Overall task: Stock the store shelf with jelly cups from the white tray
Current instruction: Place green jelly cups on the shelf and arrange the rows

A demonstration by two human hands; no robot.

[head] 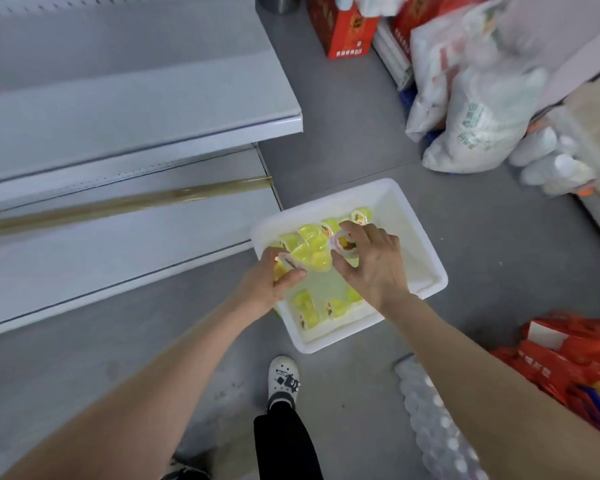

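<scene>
A white tray (413,216) sits on the grey floor beside the grey store shelf (125,109). Several yellow-green jelly cups (312,247) lie inside it, mostly at its left side. My left hand (267,282) is over the tray's left rim, its fingers curled round a jelly cup (288,262). My right hand (371,261) hovers over the tray's middle and pinches another jelly cup (344,244) with a fruit-print lid. Both shelf boards in view carry nothing.
Red cartons (343,32) and white plastic bags (471,109) crowd the floor behind the tray. Red bags (575,362) and a wrapped pack of bottles (433,424) lie at the right. My white shoe (283,379) stands just before the tray.
</scene>
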